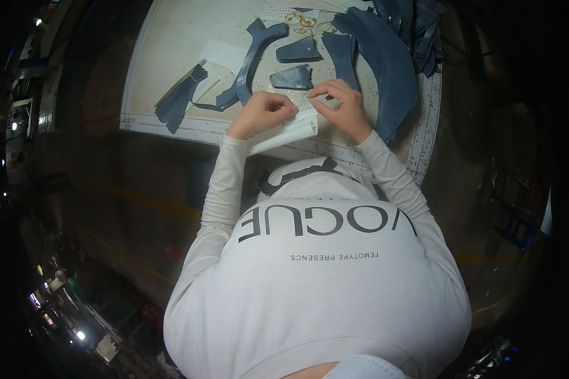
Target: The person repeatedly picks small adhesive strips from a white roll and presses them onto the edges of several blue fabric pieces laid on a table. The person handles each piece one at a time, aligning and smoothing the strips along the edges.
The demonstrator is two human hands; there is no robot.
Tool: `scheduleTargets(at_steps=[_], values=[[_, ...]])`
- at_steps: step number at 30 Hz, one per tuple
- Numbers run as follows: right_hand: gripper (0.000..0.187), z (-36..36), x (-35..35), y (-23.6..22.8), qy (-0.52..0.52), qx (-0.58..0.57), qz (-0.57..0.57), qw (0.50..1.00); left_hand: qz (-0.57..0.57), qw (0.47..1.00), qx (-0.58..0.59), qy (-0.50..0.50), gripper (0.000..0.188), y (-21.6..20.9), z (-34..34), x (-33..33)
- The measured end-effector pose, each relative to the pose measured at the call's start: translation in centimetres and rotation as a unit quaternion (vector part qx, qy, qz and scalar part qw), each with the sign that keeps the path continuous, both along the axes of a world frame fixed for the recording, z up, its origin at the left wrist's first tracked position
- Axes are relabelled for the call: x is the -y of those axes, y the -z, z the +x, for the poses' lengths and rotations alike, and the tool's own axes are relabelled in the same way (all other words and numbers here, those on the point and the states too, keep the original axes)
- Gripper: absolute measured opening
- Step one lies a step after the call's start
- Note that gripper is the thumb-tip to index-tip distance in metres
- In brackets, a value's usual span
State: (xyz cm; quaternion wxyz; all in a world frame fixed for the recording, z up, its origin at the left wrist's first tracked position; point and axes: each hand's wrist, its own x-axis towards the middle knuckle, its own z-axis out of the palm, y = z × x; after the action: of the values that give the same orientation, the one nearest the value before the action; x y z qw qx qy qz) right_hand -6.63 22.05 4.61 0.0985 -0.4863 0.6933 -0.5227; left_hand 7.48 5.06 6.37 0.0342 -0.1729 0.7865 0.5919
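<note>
My left hand is closed in a pinch at the left edge of a white sheet of small labels. To its right, my right hand holds thumb and forefinger close together over the sheet's upper right part; anything between these fingertips is too small to make out. A rolled white sheet lies under the label sheet, along the table's near edge. Just beyond my hands is a small stack of blue-grey cut pieces, and a similar stack sits farther back.
Long curved blue-grey pieces cover the right of the white table. A curved strip stack and a tied bundle lie left. Yellowish rubber bands are at the back, near a dark heap of pieces.
</note>
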Motion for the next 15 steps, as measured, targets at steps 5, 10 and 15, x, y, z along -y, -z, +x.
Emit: scheduleTargets(at_steps=[5,10,15], values=[[0.035,0.6,0.1,0.1,-0.022,-0.148,-0.002,0.989,0.021,1.0,0.001,0.004,0.02,0.4,-0.2,-0.2],[0.041,1.0,0.0,-0.1,-0.009,0.025,0.01,1.0,0.039,0.999,0.02,0.023,0.016,0.5,-0.1,0.3],[0.053,1.5,0.2,-0.3,-0.044,0.02,-0.044,0.998,0.065,0.998,-0.011,0.015,0.015,1.1,-0.1,-0.1]])
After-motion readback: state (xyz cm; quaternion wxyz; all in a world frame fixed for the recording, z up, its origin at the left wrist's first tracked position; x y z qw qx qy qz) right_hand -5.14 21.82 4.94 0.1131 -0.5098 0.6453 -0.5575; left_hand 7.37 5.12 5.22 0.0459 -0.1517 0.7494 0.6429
